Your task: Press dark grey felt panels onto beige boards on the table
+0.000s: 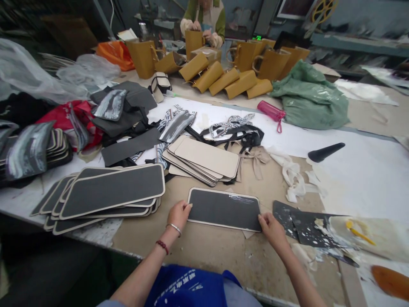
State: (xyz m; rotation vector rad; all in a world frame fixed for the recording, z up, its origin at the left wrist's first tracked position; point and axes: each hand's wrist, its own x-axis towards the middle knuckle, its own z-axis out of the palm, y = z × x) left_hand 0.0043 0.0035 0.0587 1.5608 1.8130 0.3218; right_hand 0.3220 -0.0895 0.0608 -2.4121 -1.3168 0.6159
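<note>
A dark grey rectangular panel (223, 212) with rounded corners and a cream border lies in front of me, with whitish streaks near its far edge. My left hand (179, 214) pinches its left end between thumb and fingers. At the opposite end, my right hand (271, 226) grips the right edge the same way. Left of my left hand is a stack of similar dark panels (111, 189), fanned unevenly. Just beyond the held panel sits a pile of cream panels (207, 157).
Glue-spattered dark sheets (306, 226) and a yellow brush (361, 232) lie right. A black tapered tool (326, 152), pink pouch (271, 110) and green plastic bag (315, 98) are farther back. Across the table, a person (204, 21) handles a mustard bag among several mustard bags (220, 79).
</note>
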